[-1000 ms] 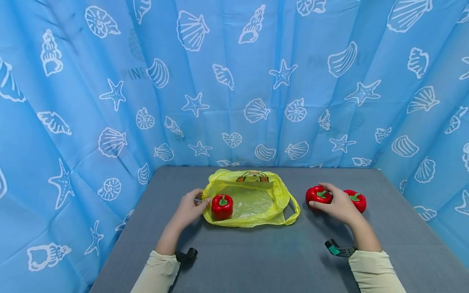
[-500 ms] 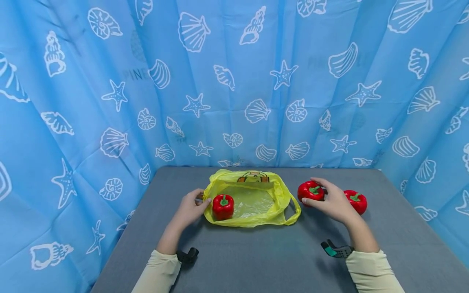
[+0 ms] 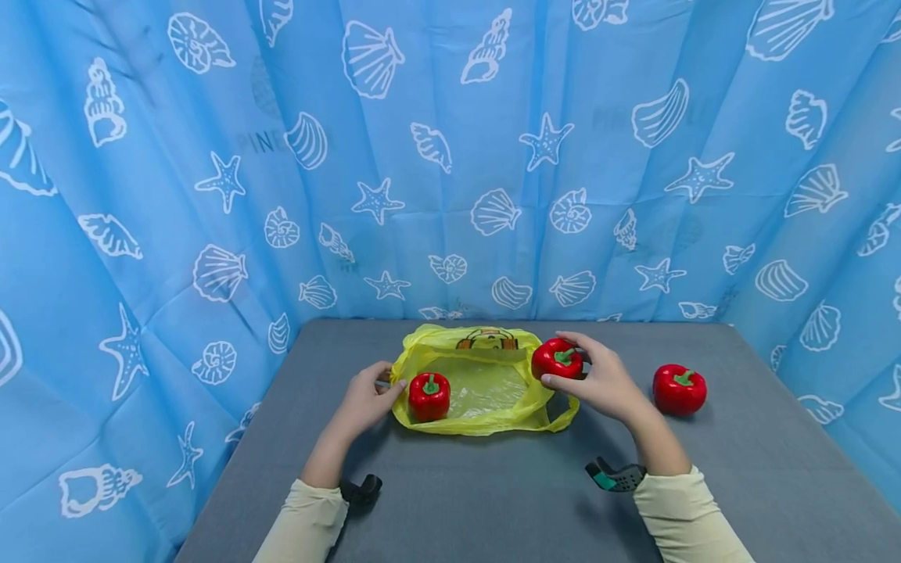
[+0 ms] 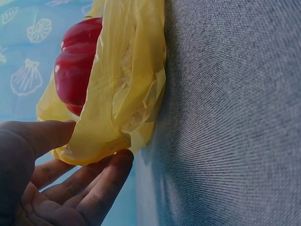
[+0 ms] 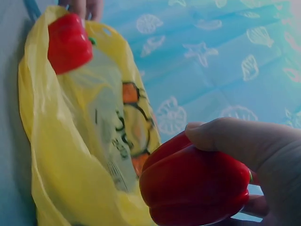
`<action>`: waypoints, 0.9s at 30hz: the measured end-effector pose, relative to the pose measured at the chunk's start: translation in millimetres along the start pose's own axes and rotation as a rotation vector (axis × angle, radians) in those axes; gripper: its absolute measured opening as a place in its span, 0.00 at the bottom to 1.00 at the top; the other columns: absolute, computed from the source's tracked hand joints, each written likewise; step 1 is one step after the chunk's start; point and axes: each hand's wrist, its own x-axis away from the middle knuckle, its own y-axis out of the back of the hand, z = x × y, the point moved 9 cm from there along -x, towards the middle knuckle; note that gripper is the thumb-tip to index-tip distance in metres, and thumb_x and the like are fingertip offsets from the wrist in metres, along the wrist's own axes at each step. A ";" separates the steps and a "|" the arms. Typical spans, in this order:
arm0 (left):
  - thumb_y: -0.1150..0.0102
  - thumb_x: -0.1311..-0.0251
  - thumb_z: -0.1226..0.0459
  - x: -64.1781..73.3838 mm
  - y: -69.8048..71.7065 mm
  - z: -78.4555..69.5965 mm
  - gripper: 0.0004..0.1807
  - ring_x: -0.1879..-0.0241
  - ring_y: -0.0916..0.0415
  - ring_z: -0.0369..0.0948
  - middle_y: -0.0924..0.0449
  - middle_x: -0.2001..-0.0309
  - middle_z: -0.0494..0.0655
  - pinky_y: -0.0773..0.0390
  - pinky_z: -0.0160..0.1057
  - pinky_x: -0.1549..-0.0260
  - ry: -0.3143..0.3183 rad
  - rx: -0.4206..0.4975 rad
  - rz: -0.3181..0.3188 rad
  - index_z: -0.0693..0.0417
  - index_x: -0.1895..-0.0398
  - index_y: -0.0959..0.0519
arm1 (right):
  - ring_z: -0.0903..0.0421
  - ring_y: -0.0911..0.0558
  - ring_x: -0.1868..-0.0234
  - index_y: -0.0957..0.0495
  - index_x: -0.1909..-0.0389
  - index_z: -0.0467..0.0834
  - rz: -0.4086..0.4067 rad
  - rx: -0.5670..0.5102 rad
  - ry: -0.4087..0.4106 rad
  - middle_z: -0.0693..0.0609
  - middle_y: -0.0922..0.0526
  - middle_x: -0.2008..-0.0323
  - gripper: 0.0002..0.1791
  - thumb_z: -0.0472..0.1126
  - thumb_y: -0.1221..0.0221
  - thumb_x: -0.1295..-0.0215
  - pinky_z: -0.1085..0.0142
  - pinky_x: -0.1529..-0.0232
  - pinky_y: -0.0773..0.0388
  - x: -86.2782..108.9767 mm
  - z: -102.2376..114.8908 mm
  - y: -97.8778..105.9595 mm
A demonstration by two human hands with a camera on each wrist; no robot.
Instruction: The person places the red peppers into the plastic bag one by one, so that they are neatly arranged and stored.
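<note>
A yellow plastic bag (image 3: 486,426) lies with its mouth spread wide on the table. Inside its left end sits one red bell pepper (image 3: 428,397), green stem up. My left hand (image 3: 367,400) pinches the bag's left rim between thumb and fingers, as the left wrist view shows. My right hand (image 3: 598,378) grips a second red bell pepper (image 3: 552,360) at the bag's right rim, thumb on one side and fingers on the other. In the right wrist view this held pepper (image 5: 193,183) is beside the bag's opening.
A third red bell pepper (image 3: 679,390) rests on the grey table (image 3: 479,500) to the right of my right hand. Behind the table hangs a blue curtain (image 3: 450,219) with white shell prints. The bag's loop handle (image 3: 563,414) lies at its right end.
My right hand has carried its bell pepper leftward, from near the third pepper to the bag's right rim. The left hand keeps its hold on the bag.
</note>
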 end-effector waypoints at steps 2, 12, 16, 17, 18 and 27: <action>0.34 0.27 0.59 0.1 0.2 0.3 0.16 0.55 0.14 0.47 0.14 0.46 0.56 0.11 0.50 0.53 0.002 -0.002 0.001 0.56 0.41 0.18 | 0.35 0.21 0.36 0.31 0.24 0.46 0.004 -0.022 0.020 0.39 0.23 0.31 0.45 0.54 0.24 0.39 0.51 0.53 0.10 -4.0 5.3 -9.1; 0.35 0.26 0.60 0.2 0.5 -0.7 0.16 0.56 0.14 0.46 0.14 0.46 0.56 0.11 0.49 0.54 0.008 0.011 0.008 0.57 0.41 0.18 | 0.41 0.18 0.42 0.29 0.25 0.42 0.052 -0.059 0.083 0.41 0.19 0.36 0.45 0.52 0.23 0.40 0.57 0.56 0.11 -20.8 28.1 -60.0; 0.35 0.27 0.60 0.7 0.7 -1.5 0.16 0.56 0.14 0.46 0.14 0.47 0.56 0.11 0.49 0.54 0.003 0.015 0.005 0.57 0.42 0.18 | 0.44 0.18 0.42 0.28 0.26 0.43 0.086 -0.051 0.091 0.44 0.19 0.37 0.44 0.52 0.23 0.40 0.57 0.53 0.12 -24.8 34.5 -80.0; 0.35 0.27 0.60 0.7 0.8 -1.9 0.15 0.56 0.14 0.46 0.14 0.47 0.56 0.11 0.49 0.54 0.001 0.017 0.004 0.57 0.42 0.18 | 0.44 0.18 0.42 0.28 0.26 0.42 0.090 -0.047 0.097 0.44 0.19 0.37 0.44 0.52 0.23 0.41 0.56 0.52 0.13 -25.3 36.3 -84.2; 0.35 0.27 0.60 0.6 1.0 -2.1 0.15 0.56 0.14 0.46 0.14 0.47 0.56 0.11 0.49 0.54 0.001 0.018 0.004 0.57 0.42 0.18 | 0.44 0.18 0.42 0.28 0.26 0.42 0.095 -0.046 0.107 0.44 0.19 0.37 0.44 0.52 0.23 0.40 0.56 0.51 0.13 -25.9 38.5 -88.3; 0.34 0.27 0.60 0.3 1.9 -0.3 0.16 0.57 0.14 0.46 0.14 0.48 0.56 0.11 0.49 0.55 0.002 0.003 0.001 0.57 0.42 0.18 | 0.44 0.19 0.37 0.28 0.26 0.41 0.134 -0.050 0.156 0.43 0.21 0.32 0.43 0.50 0.23 0.40 0.50 0.43 0.14 -30.6 49.0 -115.4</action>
